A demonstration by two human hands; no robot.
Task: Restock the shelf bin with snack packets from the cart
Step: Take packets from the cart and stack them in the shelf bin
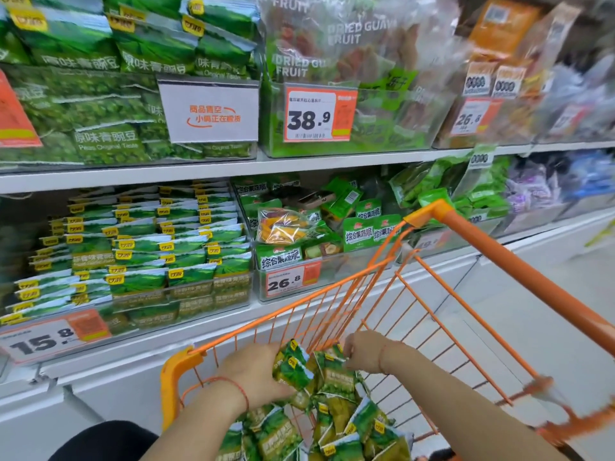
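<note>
1. We see glossy, crinkled green packets (336, 424) heaped in the orange wire cart (432, 314), flat and pillow-shaped.
2. Our left hand (256, 374) grips a small bunch of packets (294, 366), fingers curled round them at the top of the heap.
3. Our right hand (364, 351) pinches the upper edge of a neighbouring packet (334, 374), fingers bent.
4. The clear plastic bin (139, 304) on the lower shelf, left of the cart, holds stacked rows of similar packets.

Green snack packets (301, 371) with yellow labels fill an orange wire cart (466, 237).
</note>
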